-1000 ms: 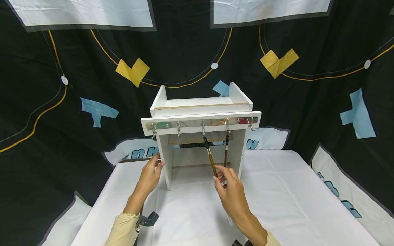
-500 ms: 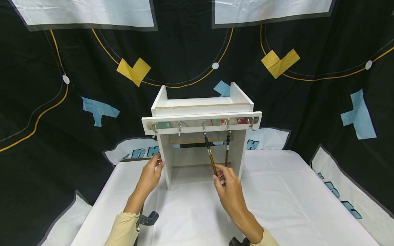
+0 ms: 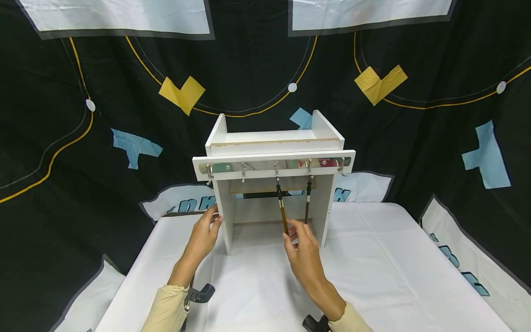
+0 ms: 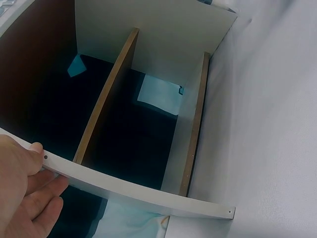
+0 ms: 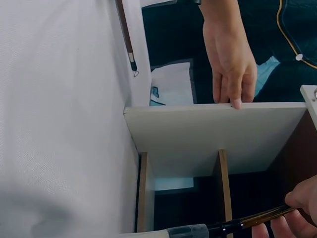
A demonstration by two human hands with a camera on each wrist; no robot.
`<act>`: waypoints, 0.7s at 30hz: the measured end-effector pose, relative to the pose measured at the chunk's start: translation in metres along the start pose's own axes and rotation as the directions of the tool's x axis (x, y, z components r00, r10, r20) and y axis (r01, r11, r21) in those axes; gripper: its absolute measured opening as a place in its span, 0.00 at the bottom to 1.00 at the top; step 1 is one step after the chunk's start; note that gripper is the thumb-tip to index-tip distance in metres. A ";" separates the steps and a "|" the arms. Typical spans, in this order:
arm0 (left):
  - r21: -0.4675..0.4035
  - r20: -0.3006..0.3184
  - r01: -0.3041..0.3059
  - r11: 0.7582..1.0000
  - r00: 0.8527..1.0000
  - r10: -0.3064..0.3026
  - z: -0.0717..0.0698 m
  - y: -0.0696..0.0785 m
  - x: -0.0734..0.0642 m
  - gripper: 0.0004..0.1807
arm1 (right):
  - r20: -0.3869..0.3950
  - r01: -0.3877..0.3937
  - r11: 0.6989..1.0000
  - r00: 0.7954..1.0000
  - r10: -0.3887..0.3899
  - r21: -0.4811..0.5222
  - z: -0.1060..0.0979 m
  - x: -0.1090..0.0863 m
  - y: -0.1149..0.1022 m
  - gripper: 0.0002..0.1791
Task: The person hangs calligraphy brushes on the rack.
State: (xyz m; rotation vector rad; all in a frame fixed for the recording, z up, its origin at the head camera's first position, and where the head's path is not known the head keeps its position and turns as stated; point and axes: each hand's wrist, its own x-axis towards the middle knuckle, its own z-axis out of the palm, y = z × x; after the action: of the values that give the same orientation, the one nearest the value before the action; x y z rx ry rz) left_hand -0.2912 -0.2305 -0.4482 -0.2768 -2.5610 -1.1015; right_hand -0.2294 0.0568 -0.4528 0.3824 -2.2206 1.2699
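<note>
A small white shelf unit stands on the table, with a row of metal hooks across its front rail. My left hand grips the front edge of its left side panel, thumb on the edge and fingers against the outer face. From the middle hook hangs a calligraphy brush with a brown handle and black end. My right hand holds its handle between thumb and fingers; the lower part is hidden in the head view. Another calligraphy brush hangs from the hook to the right, behind the right hand.
A white cloth covers the table. In the right wrist view another brown brush with a loop lies left of the shelf. Black curtains with taped shapes close off the back. The remaining hooks, such as the leftmost, hold nothing.
My right hand has shifted slightly left and up along with the lower part of the brush, which hangs more upright. The left hand stays on the side panel.
</note>
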 end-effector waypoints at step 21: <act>-0.010 0.002 0.007 1.000 1.000 -0.007 -0.001 0.001 0.000 0.27 | -0.024 0.012 0.999 1.000 -0.013 -0.030 0.024 0.008 0.007 0.20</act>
State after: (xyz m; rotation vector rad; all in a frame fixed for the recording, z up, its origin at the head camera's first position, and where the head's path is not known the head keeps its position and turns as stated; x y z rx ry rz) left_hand -0.2907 -0.2304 -0.4473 -0.2716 -2.5608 -1.1171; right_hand -0.2471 0.0401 -0.4631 0.3669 -2.2105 1.2274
